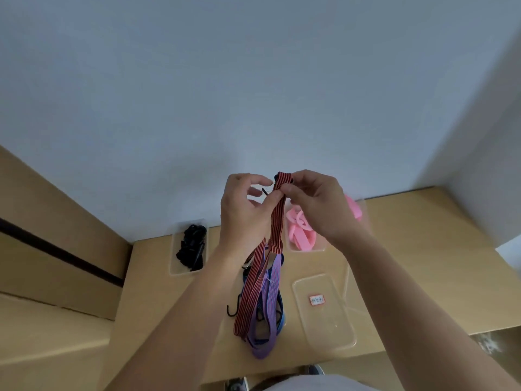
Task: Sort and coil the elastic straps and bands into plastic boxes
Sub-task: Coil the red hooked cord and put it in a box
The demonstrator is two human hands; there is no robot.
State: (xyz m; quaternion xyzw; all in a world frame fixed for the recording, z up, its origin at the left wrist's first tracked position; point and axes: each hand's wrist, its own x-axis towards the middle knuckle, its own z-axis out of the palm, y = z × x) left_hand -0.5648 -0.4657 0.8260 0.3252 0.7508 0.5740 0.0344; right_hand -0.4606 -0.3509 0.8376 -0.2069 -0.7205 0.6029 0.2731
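Observation:
A red-and-black striped elastic strap hangs from both raised hands above the table. My right hand pinches its folded top end. My left hand holds the strap just below, with a small black hook by its fingertips. The strap's lower loops dangle down to a pile of purple and blue straps on the table, where a black hook sticks out. A clear plastic box at the left holds black straps. Another clear box behind my right hand holds pink bands.
A clear plastic box with a small red-edged label lies at the front right of the wooden table. Cardboard boxes stand at the left. A pale wall rises behind. My shoes show at the bottom edge.

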